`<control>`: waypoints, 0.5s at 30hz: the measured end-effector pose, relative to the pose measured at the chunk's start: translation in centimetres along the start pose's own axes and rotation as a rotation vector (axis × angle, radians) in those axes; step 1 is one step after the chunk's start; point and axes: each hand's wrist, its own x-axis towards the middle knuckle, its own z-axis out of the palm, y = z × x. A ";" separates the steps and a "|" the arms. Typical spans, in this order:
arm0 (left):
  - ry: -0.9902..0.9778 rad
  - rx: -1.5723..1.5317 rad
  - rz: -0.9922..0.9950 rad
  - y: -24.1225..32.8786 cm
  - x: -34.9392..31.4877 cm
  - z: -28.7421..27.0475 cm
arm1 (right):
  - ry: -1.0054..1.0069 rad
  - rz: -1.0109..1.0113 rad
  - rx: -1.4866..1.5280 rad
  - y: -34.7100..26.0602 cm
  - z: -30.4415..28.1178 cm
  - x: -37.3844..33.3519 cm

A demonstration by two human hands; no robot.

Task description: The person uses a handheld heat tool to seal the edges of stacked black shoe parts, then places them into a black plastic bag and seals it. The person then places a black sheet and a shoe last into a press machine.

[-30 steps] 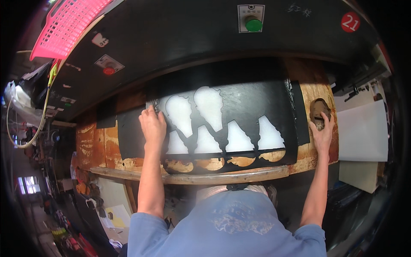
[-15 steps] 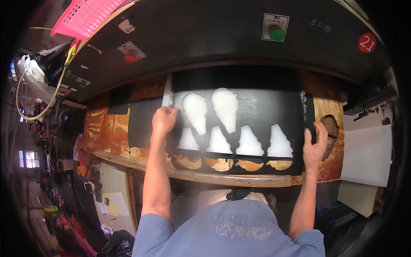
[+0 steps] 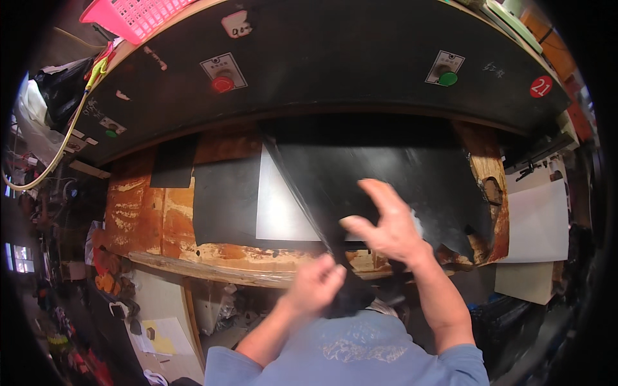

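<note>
A thin black sheet (image 3: 412,174), leather-like, lies askew over the work surface. Its left edge slants down toward me, and its near part hangs over the front edge. My left hand (image 3: 314,286) is closed on that edge near its lower end, slightly blurred. Over the middle of the sheet is my right hand (image 3: 389,228), thumb and fingers spread; whether its palm touches the sheet I cannot tell. Left of the slanting edge shows a white sheet (image 3: 281,202), lying partly under the black one. A second flat black piece (image 3: 225,199) lies beside it.
A worn wooden board (image 3: 135,206) carries the sheets. Above it hangs a black machine beam (image 3: 322,58) with a red button (image 3: 223,84) and a green button (image 3: 447,78). A dark curved shape (image 3: 492,191) lies at the right. A pink basket (image 3: 141,16) stands on top.
The black sheet's cut-outs are no longer visible; the sheet has shifted and slants now. My left hand has come down and right with its edge. The right hand has moved left over the middle.
</note>
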 end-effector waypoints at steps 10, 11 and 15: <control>-0.334 0.002 0.409 -1.4 -3.5 2.3 | -0.270 -0.275 -0.777 -4.8 12.0 2.7; -0.386 -0.035 0.401 -2.0 -3.6 1.9 | -0.305 -0.250 -0.768 -4.9 11.7 2.7; -0.504 -0.213 0.205 -4.3 -3.8 -0.3 | -0.274 -0.291 -0.532 -7.8 7.8 -0.1</control>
